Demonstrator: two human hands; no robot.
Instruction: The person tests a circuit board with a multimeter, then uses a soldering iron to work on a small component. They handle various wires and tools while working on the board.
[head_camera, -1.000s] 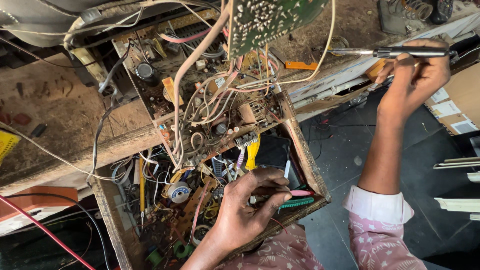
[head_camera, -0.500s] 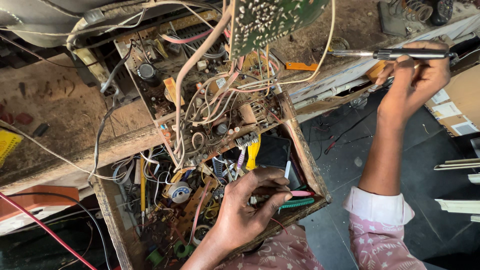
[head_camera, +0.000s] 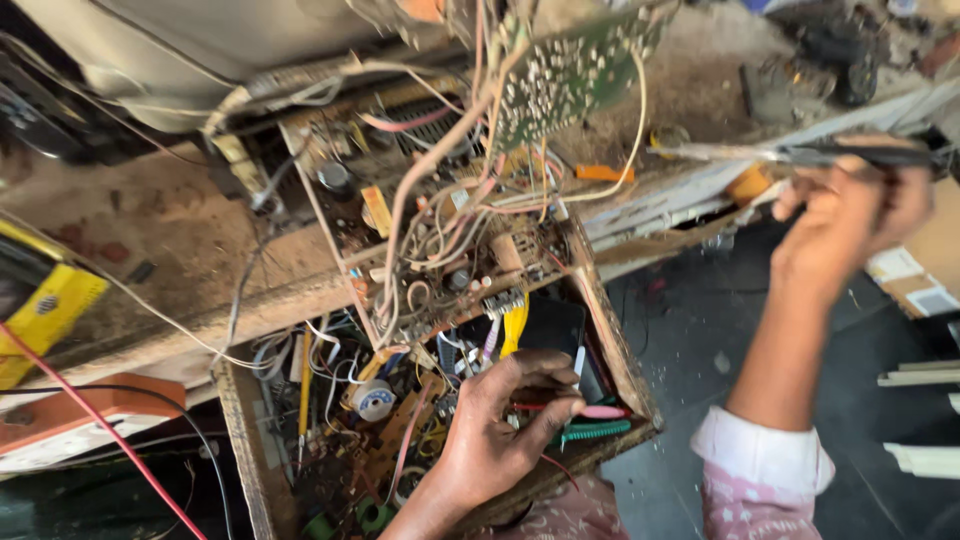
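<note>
Your left hand (head_camera: 495, 430) curls loosely in cluttered wooden parts box (head_camera: 610, 330), nothing clearly held; right hand (head_camera: 850, 220) clamps long thin metal-tipped tool (head_camera: 790, 153).

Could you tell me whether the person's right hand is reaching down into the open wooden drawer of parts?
No, the right hand is raised beside the bench holding a soldering iron, while the left hand reaches into the wooden drawer.
</note>
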